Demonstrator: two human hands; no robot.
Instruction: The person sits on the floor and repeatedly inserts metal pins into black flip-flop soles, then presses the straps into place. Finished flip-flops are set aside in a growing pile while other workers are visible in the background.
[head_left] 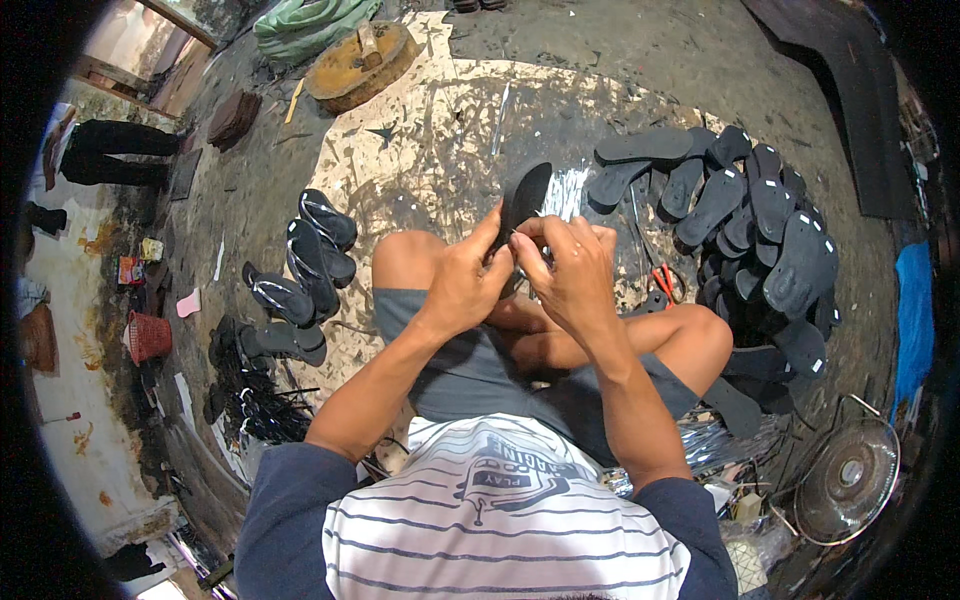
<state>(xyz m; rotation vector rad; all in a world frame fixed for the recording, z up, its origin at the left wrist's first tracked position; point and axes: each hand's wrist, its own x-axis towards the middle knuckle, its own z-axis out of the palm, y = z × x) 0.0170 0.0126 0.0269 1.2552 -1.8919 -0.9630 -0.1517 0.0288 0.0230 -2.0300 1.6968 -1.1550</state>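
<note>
We've got a black sole (pixel 527 190) up off the floor in front of our crossed legs, about mid-view. It looks like matte foam, long and flat with a rounded end. That rounded end points away from us, and the long axis runs from between our hands up and a bit to the right. It's tipped, so we see it at a slant rather than flat.

Our left hand (pixel 463 285) grips its lower left side, fingers wrapped and thumb on the near side. Our right hand (pixel 572 265) has its fingers bunched against the right edge; we can't tell if they're pinching the sole or something thin on it.

Just behind are shiny silvery strips (pixel 566 192), thin and straight, on a blotchy tan sheet (pixel 400 130). To the right there's a heap of dark soles (pixel 780 230), smooth ovals with small white tags, and a red-handled tool (pixel 665 284) near our knee. Over left sit a few sandals (pixel 312 260) with glossy straps, plus a stringy tangle of black strips (pixel 262 405).
</note>
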